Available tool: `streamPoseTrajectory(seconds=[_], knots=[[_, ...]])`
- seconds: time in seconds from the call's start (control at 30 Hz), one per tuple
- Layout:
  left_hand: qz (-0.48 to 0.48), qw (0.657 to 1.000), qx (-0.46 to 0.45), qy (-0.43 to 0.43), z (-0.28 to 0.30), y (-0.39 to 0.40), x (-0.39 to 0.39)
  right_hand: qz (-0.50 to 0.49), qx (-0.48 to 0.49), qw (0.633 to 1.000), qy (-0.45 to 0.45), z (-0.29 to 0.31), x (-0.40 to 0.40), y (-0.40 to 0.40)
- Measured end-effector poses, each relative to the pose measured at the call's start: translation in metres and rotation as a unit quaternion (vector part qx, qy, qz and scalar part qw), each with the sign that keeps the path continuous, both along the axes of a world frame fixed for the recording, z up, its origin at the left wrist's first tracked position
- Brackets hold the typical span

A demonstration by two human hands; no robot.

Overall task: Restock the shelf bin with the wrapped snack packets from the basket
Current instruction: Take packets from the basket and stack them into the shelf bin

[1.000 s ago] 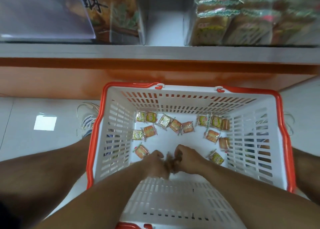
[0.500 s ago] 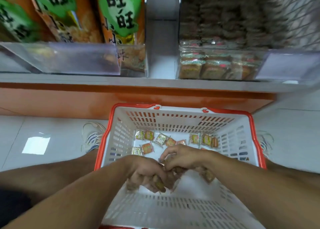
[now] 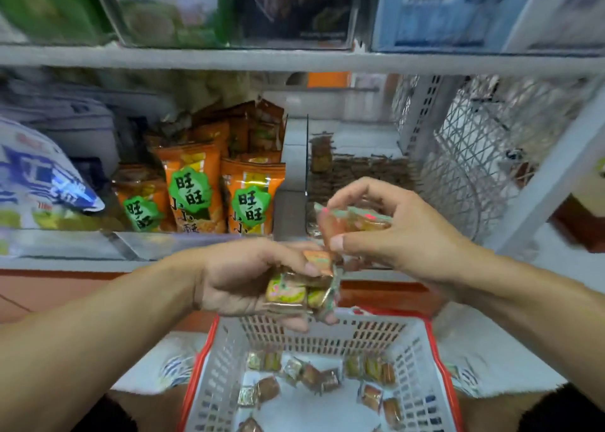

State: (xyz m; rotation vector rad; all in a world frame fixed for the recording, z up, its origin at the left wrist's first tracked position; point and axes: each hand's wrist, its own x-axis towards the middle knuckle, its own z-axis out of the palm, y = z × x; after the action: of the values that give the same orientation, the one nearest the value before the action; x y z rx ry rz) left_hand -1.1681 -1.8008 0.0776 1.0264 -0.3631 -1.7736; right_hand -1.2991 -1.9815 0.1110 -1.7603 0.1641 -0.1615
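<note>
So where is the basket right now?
The basket sits on the floor at the bottom centre of the head view, below both hands and in front of the shelf, with loose snack packets lying in it.

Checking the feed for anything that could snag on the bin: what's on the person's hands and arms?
Nothing is worn: the left hand and right hand are bare, with no gloves, rings or watch in view. Both forearms are bare as far as the frame edge, no sleeves showing.
</note>
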Motion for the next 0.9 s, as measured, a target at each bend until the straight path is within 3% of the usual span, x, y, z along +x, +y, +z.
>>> streamPoseTrajectory(seconds=[0.23, 0.4, 0.5, 0.63, 0.9], knots=[[0.169, 0.984, 0.02, -0.061, 0.01, -0.025, -0.011, -0.015, -0.104, 0.992, -0.064, -0.01, 0.008, -0.023], [0.12, 0.987, -0.006, -0.107, 0.005, -0.027, -0.008, 0.019, -0.213, 0.977, -0.03, -0.02, 0.011, -0.019], [0.111, 0.99, 0.003, -0.087, 0.002, -0.028, -0.007, 0.044, -0.244, 0.969, -0.013, -0.024, 0.012, -0.019], [0.121, 0.989, 0.01, -0.089, -0.005, -0.03, -0.005, 0.075, -0.15, 0.986, 0.021, -0.022, 0.012, -0.024], [0.167, 0.978, -0.033, -0.119, -0.006, -0.026, 0.0, -0.013, 0.018, 1.0, -0.003, -0.017, 0.009, -0.048]])
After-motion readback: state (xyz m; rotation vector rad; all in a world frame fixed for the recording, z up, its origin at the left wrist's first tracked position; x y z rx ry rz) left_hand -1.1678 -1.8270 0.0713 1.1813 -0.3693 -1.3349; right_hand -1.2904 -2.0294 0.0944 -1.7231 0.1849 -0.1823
